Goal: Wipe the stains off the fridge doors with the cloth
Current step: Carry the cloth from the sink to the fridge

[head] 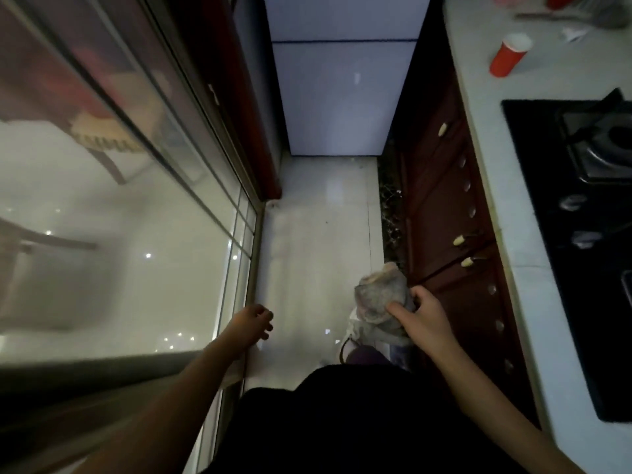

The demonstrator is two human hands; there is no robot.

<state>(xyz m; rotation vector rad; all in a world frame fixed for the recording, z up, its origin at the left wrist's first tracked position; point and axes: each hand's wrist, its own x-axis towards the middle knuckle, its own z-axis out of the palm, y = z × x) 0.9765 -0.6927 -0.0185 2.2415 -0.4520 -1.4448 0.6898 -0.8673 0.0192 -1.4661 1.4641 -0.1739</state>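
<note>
- Fingers of right hand curled shut around bunched grey cloth; thumb pressed on cloth's near side, rest of fingers wrapped over its right edge.
- Cloth held low, beside dark red cabinet fronts, above pale floor; well apart from fridge.
- Left hand holds nothing, fingers loosely bent and part open, close to frame of glass sliding door; contact with frame unclear.
- Fridge doors straight ahead at far end of narrow aisle, pale, two panels split by a dark horizontal seam; small bright spot on lower panel, stains too faint to make out.
- White countertop on right with red paper cup standing upright and black gas hob nearer.
- Light bag-like item on floor just below cloth, partly hidden, unclear what it is.
- Person's dark clothing fills bottom centre.
</note>
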